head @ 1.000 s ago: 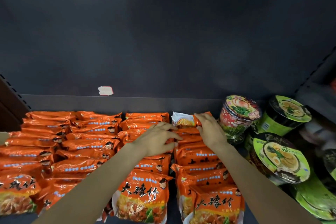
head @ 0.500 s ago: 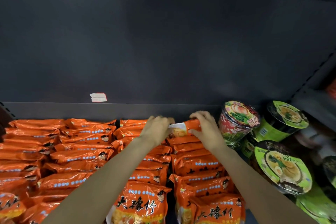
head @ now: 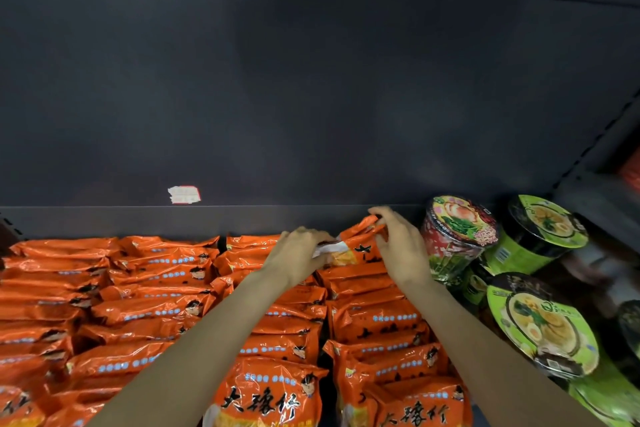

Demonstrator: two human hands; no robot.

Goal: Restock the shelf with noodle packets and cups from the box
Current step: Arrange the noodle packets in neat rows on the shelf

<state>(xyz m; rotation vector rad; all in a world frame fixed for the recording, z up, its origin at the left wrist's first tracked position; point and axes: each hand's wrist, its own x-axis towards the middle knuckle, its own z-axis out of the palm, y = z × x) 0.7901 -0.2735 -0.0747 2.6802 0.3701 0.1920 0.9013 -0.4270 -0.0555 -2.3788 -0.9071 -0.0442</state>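
Packet [head: 356, 246] sits tilted at the back of the right-hand row on the shelf [head: 138, 220]. My left hand [head: 298, 258] and right hand [head: 401, 250] pinch its ends, fingers curled. I'd stand it upright, then press it against the row, clear of the red cup [head: 457, 239].

Packet rows [head: 156, 291] left; cups [head: 460, 236] right.
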